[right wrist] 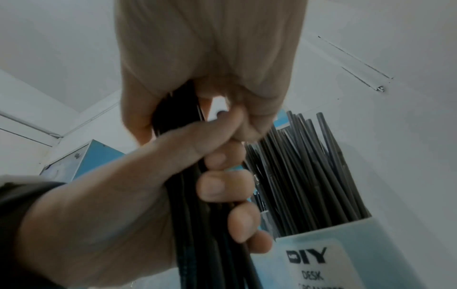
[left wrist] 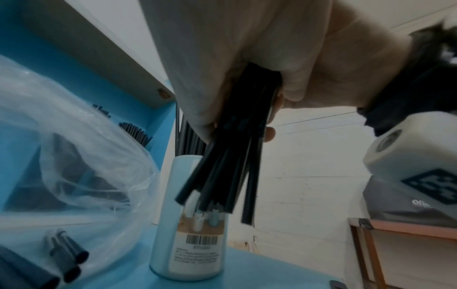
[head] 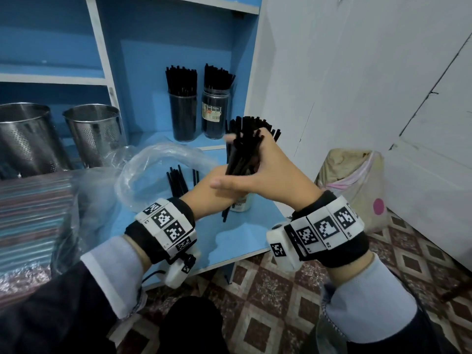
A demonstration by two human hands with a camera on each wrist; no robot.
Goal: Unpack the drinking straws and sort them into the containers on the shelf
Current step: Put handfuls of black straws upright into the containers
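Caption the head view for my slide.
Both hands, left hand and right hand, grip a bundle of black plastic straws.

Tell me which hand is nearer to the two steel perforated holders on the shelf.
Left. The left hand grips the straw bundle low, on the side toward the steel holders; the right hand holds it higher, farther right.

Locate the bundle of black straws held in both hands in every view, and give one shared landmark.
Head: bundle of black straws, centre, gripped by both hands.
Left wrist: centre, hanging below the hands.
Right wrist: lower centre, inside the fingers.
Shared landmark: the white container beneath the bundle, labelled DIY in the right wrist view.
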